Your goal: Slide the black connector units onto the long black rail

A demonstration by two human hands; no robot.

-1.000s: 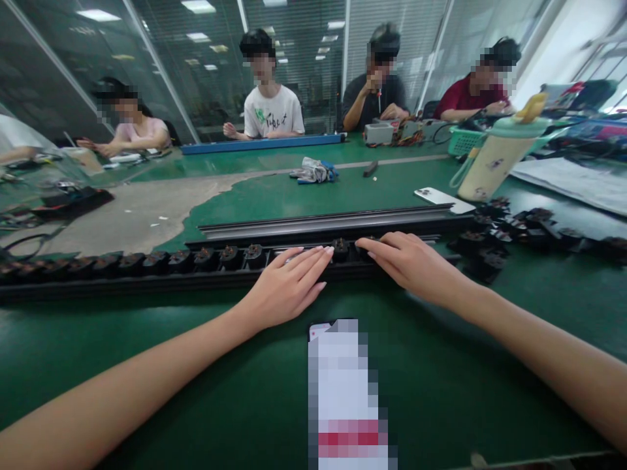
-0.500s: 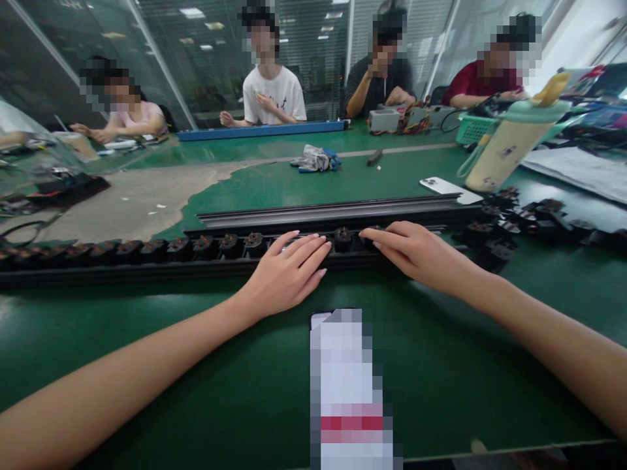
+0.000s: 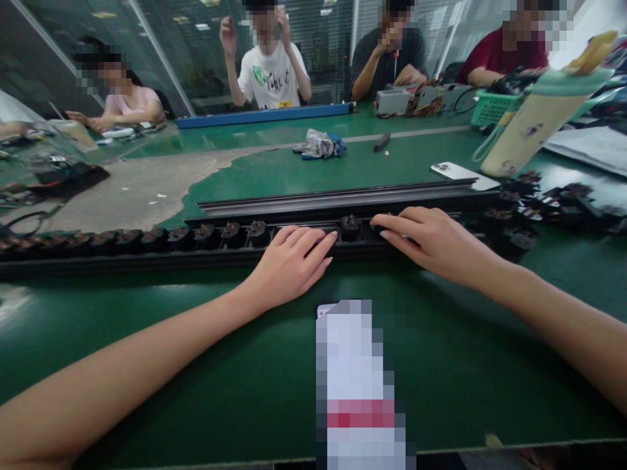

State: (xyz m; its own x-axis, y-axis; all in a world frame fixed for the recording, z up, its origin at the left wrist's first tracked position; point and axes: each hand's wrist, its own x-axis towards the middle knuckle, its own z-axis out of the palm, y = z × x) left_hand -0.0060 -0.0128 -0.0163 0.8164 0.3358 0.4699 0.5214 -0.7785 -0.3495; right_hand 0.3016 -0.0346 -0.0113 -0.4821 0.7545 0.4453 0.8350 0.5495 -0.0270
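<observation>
Head view. The left hand (image 3: 289, 266) lies at lower centre with its fingers extended and flat across a long black rail (image 3: 147, 259); no grip observed. The right hand (image 3: 435, 243), centre right, has its fingers likewise open, the fingertips (image 3: 385, 234) resting at the rail's top edge beside a small black component (image 3: 351, 226), with no closure on any item. A row of these coppery-topped components stands along the rail, running to the left edge of the frame. A loose cluster of the same components (image 3: 519, 219) lies at right, just past the rail's end. Behind the rail runs a grey metal extrusion (image 3: 333, 199). A pixelated object (image 3: 355, 385) occupies the bottom centre of the green desk (image 3: 465, 372), directly below the hands. Upper right: a white smartphone (image 3: 453, 171) and a cream drink bottle (image 3: 533, 124). Across the desk, a co-worker (image 3: 269, 85) in a white T-shirt has both hands raised.
</observation>
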